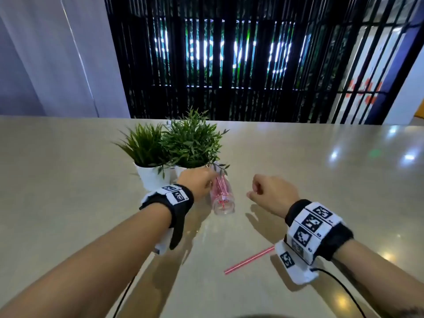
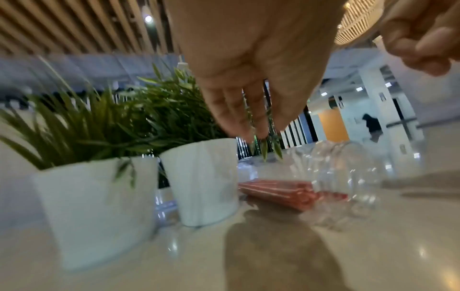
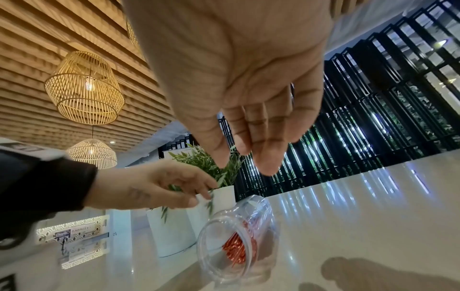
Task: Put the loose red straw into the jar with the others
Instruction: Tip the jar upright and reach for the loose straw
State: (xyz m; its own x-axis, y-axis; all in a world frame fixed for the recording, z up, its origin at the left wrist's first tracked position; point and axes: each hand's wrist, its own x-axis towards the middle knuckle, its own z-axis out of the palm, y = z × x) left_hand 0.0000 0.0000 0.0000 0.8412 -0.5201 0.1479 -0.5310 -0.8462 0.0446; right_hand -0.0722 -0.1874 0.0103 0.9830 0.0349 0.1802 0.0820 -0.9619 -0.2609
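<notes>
The left hand's fingers (image 2: 239, 116) hang loosely, slightly spread and holding nothing; in the left wrist view their tips are blurred among drooping leaves above the jar. The left hand (image 1: 197, 183) sits at the centre of the head view, over the far end of the jar and just in front of the right-hand pot. The right hand's fingers (image 3: 263, 137) are also empty, loosely curled with the tips drawn near the thumb, and clear of the bench. The right hand (image 1: 273, 191) floats right of centre in the head view, near the jar but apart from it.

The jar (image 1: 222, 196) is clear and lies on its side on the bench, its open mouth toward the viewer. A bunch of red straws (image 3: 236, 248) lies inside it, seen through the mouth in the lower middle of the right wrist view.

The loose straw (image 1: 249, 260) lies flat on the bench in the lower right of the head view, well apart from the jar, slanting up to the right, with its upper end hidden under the right wristband (image 1: 314, 228). Neither hand touches it.

Two white pots (image 2: 199, 181) with green plants (image 1: 181, 143) stand side by side left of and behind the jar. The glossy pale bench (image 1: 68, 180) reflects lights at the right. A dark slatted screen (image 1: 252, 60) fills the upper part of the head view.
</notes>
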